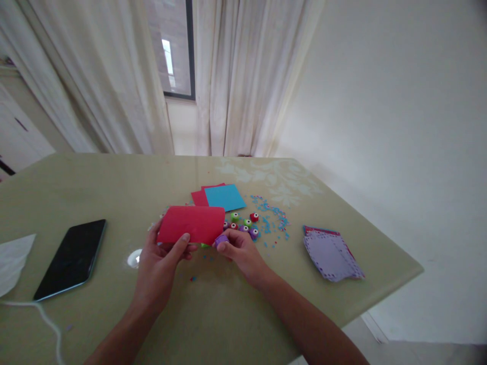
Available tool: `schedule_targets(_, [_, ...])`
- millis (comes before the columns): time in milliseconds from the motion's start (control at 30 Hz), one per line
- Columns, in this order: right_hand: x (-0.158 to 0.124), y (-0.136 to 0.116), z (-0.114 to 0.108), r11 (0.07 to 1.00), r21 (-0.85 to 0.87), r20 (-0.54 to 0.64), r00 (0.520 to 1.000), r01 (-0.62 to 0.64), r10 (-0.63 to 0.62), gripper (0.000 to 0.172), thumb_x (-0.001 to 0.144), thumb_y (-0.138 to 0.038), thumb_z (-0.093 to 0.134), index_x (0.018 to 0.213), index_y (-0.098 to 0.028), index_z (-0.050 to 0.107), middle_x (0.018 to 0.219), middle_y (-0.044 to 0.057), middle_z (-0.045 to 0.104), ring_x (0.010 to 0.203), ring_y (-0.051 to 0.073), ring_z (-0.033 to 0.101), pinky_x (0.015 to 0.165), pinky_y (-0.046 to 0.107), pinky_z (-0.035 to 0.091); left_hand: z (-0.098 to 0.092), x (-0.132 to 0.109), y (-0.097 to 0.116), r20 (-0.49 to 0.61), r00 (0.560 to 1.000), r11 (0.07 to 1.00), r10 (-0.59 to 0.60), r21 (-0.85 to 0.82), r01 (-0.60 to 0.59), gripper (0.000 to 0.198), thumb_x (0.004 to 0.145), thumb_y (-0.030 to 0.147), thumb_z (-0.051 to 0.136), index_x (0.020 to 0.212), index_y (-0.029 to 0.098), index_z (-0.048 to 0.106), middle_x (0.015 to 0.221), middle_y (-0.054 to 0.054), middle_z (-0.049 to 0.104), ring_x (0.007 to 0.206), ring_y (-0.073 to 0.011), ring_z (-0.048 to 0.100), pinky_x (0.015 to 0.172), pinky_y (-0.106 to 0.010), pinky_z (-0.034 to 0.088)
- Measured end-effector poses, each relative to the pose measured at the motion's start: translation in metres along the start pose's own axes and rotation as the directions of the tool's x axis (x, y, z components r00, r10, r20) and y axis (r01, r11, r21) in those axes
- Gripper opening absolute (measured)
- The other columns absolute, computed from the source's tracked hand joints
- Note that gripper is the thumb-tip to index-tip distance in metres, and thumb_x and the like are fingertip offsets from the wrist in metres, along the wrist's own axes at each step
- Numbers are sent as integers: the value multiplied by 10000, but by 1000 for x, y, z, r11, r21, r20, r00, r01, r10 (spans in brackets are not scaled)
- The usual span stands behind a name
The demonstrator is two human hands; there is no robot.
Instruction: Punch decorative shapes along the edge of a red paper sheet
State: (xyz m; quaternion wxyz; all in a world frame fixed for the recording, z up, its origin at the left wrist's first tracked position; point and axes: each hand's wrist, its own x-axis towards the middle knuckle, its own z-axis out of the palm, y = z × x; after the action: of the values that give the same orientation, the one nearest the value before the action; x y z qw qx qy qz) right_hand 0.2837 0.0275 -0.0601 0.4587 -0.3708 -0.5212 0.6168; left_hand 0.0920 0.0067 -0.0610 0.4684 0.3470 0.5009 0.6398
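Note:
My left hand (pixel 162 258) grips a red sheet of paper (pixel 194 223) by its left side, thumb on the near face; the sheet bows slightly. Between the fingers of my right hand (pixel 239 253) is a small purple craft punch (pixel 221 240), at the paper's lower right corner. Whether the paper's edge sits inside its slot I cannot tell. Just behind lie several similar small punches in green, red and purple with white tops, among them a red punch (pixel 254 217) and a green punch (pixel 235 216). The paper partly hides this group.
Beyond the hands lie a blue sheet (pixel 225 197) and red sheets (pixel 198 197). Tiny blue and red paper bits (pixel 268 218) are scattered right of the punches. A stack of lilac edge-punched paper (pixel 331 256) lies right. Left are a dark tablet (pixel 72 258), white paper (pixel 15 261) and a white cable (pixel 49 322).

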Motion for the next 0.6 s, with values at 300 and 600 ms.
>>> schedule_targets(300, [2,-3,-2,998,-57,-97,995,17,-23,457,612,-551,964,882,-226,789,809,0,659,730,160,546,643,277,412,-13,11,0,44,995,936,90,339,-99,544,833,580,766,1230,208,766,900,-75,824,736,-233,773,696,-328,617])
schedule_targets(600, [5,1,-9,996,-89,-113,993,11,-21,440,631,-513,965,921,-242,775,857,-2,662,772,162,565,697,279,421,-18,18,4,-96,974,843,207,523,-127,688,825,570,754,1429,253,663,693,11,713,574,-178,609,494,-249,446])
